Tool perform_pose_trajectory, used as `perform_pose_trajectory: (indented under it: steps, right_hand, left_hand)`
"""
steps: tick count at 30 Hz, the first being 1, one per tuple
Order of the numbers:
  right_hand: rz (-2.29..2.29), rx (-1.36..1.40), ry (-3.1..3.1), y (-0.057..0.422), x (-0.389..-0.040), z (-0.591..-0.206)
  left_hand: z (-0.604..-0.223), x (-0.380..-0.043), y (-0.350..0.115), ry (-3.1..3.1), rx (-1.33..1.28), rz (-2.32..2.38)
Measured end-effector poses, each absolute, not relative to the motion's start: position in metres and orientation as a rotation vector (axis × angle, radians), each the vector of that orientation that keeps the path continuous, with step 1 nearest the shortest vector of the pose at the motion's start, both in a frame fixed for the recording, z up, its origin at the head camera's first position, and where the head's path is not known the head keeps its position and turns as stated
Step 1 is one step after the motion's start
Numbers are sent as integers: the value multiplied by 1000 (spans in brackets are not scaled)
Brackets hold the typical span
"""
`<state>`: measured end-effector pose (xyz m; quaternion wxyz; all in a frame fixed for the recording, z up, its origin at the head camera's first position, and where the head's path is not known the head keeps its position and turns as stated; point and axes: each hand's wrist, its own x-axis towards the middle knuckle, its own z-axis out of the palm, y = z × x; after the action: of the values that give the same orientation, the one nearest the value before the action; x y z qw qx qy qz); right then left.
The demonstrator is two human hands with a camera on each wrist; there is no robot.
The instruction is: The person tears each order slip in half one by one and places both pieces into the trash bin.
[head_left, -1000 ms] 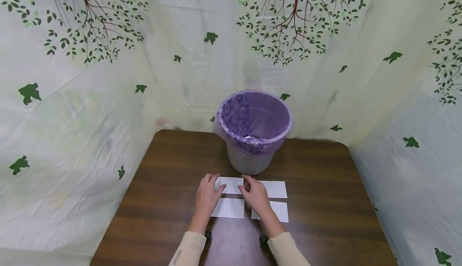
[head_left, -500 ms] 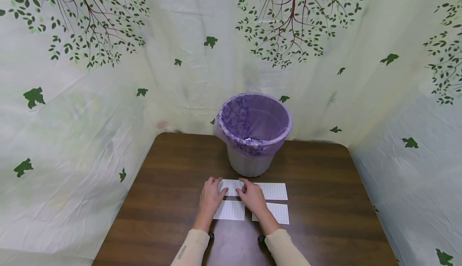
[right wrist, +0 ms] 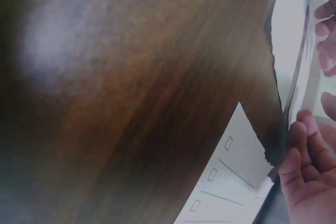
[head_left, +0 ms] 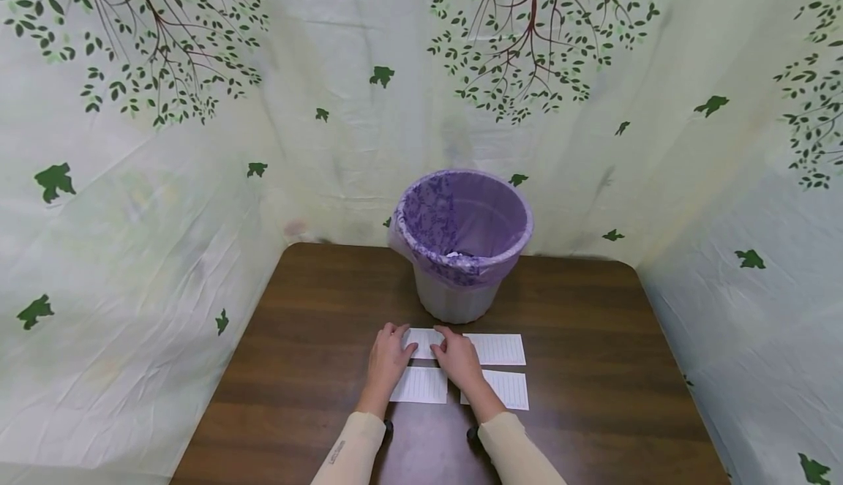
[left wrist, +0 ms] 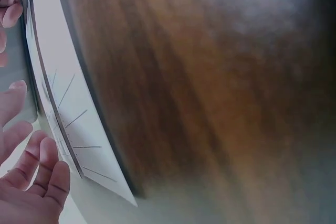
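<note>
A: Where are the hands?

B: Both are at the far-left sheet of lined paper [head_left: 424,340], the one nearest the bin. The left hand [head_left: 388,359] has its fingers on the sheet's left end, and the right hand [head_left: 458,360] is on its right end. The two hands sit close together with the sheet between them.

A: Gripping it?

B: The wrist views show the fingers of each hand curled at the paper's edge, so they seem to pinch it, with the edge lifted off the table [head_left: 593,368].

A: And the other sheets?

B: Three more lie flat. One [head_left: 420,385] is just below the held sheet, partly under the hands. Another [head_left: 497,349] lies to the right, beside the right hand, and the last [head_left: 507,388] is below that one.

A: Any containers?

B: A grey waste bin [head_left: 461,245] with a purple liner stands just behind the papers. Something small and white [head_left: 454,254] lies at its bottom; I cannot tell what it is.
</note>
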<state>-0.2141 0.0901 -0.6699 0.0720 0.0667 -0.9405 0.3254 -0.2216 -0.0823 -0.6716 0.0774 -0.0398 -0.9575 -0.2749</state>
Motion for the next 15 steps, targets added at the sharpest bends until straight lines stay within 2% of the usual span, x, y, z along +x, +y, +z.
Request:
perform_pose_trajectory:
  steps: [15]
  right_hand:
    - [860, 216, -2833, 82, -222, -677]
  left_hand:
    - [-677, -230, -79, -2905, -95, -786]
